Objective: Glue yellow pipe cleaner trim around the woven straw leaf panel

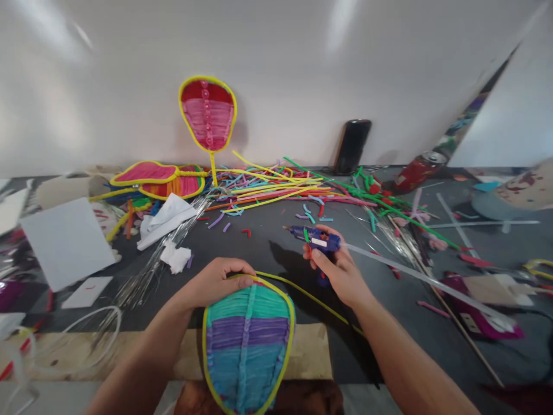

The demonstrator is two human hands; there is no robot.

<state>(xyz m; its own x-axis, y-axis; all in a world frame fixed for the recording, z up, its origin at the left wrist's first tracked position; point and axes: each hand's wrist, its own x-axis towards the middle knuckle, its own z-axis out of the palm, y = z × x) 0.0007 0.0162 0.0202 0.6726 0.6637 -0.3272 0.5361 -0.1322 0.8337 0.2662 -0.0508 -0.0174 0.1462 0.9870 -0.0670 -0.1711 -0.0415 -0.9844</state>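
My left hand (227,280) grips the top edge of an oval pipe-cleaner panel (246,357), banded in teal, purple and blue with a yellow rim. A yellow pipe cleaner (311,297) trails from that rim off to the right. In my right hand (334,265) is a blue hot glue gun (317,239), its nozzle pointing left above the dark table. A long clear glue stick (410,268) sticks out of its back end. The gun and the panel are apart.
Loose pipe cleaners (276,187) lie heaped at the back. A pink pipe-cleaner panel (207,115) leans on the wall, and a phone (353,147) stands there. Right are a drink can (419,172) and a cup (514,190); left are white paper (67,242) and metal wires (151,271).
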